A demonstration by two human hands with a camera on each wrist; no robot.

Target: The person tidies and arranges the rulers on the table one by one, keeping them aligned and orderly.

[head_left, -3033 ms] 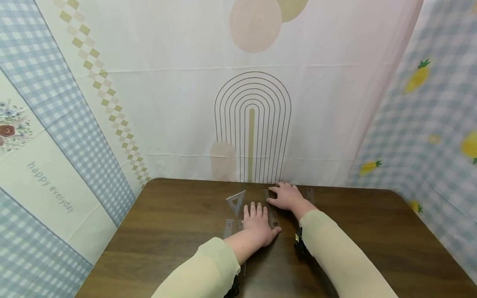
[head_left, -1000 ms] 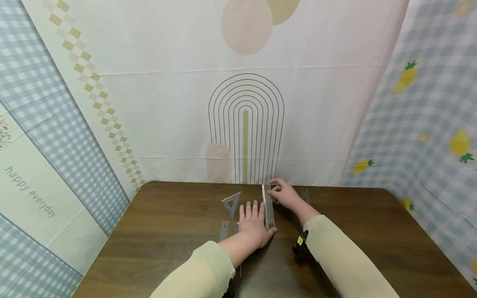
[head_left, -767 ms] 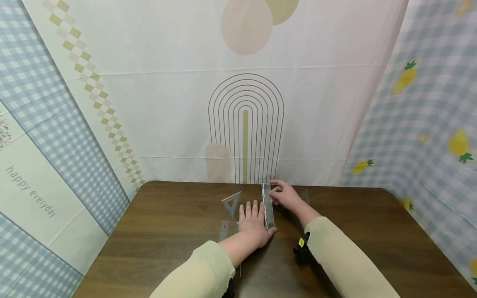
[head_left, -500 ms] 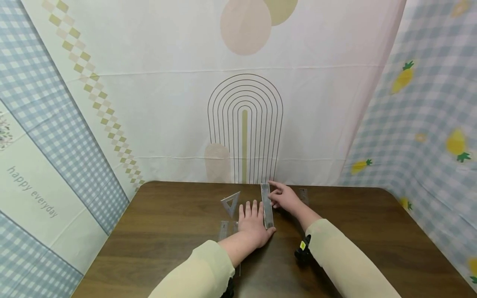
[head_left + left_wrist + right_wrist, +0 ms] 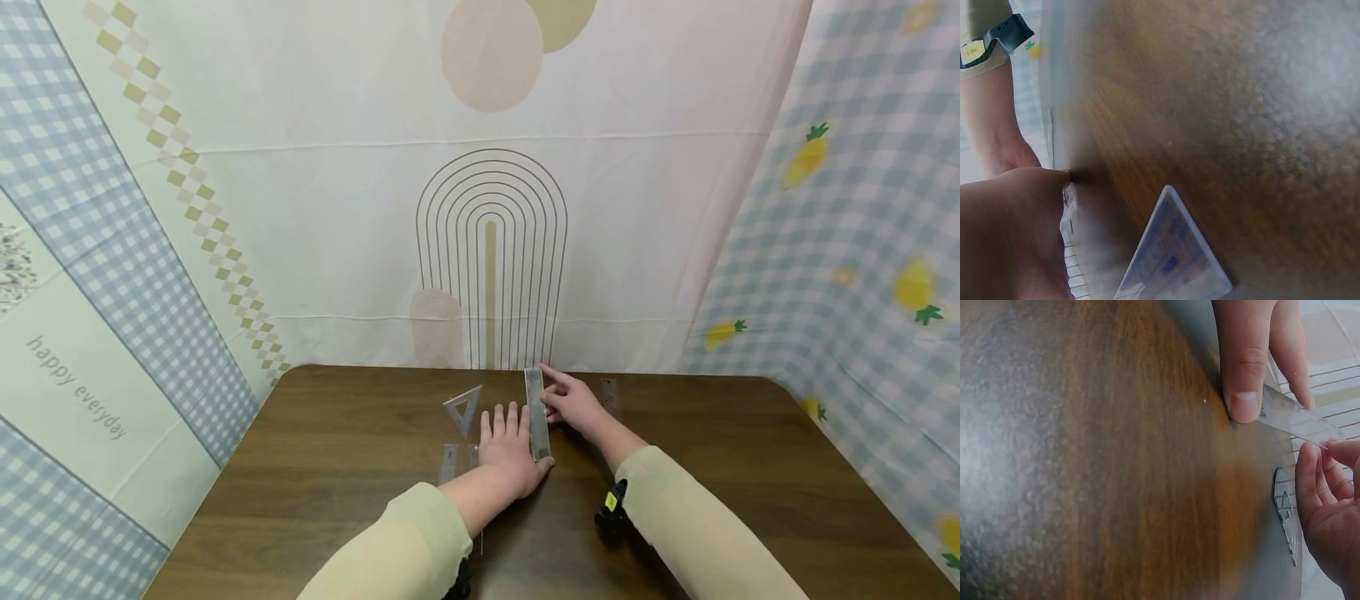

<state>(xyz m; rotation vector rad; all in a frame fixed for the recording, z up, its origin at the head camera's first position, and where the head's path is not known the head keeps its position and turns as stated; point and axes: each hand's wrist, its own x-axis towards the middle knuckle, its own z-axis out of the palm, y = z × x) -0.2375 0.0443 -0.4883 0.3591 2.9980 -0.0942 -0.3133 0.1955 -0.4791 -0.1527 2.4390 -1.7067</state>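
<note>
A clear ruler (image 5: pixel 537 412) points away from me on the dark wooden table (image 5: pixel 360 425), close to its far edge. Palm down, my left hand (image 5: pixel 510 458) has its fingers straight, with the thumb at the ruler's near end. In the right wrist view the left thumb (image 5: pixel 1244 394) presses on the ruler (image 5: pixel 1294 419). My right hand (image 5: pixel 573 404) pinches the ruler's right edge near the far end, index finger stretched to the far corner. A clear set square (image 5: pixel 452 406) lies left of the ruler. In the left wrist view a clear triangular piece (image 5: pixel 1172 250) lies on the wood.
A short clear ruler (image 5: pixel 449 462) lies left of my left wrist. Behind the right hand is another clear piece (image 5: pixel 610 396), its cut-out edge (image 5: pixel 1286 519) showing in the right wrist view. A patterned cloth (image 5: pixel 360 250) hangs right behind the table.
My right hand lay over the ruler's far end at first; now it holds the right edge, and its index finger has straightened out. The left hand stays flat beside the ruler.
</note>
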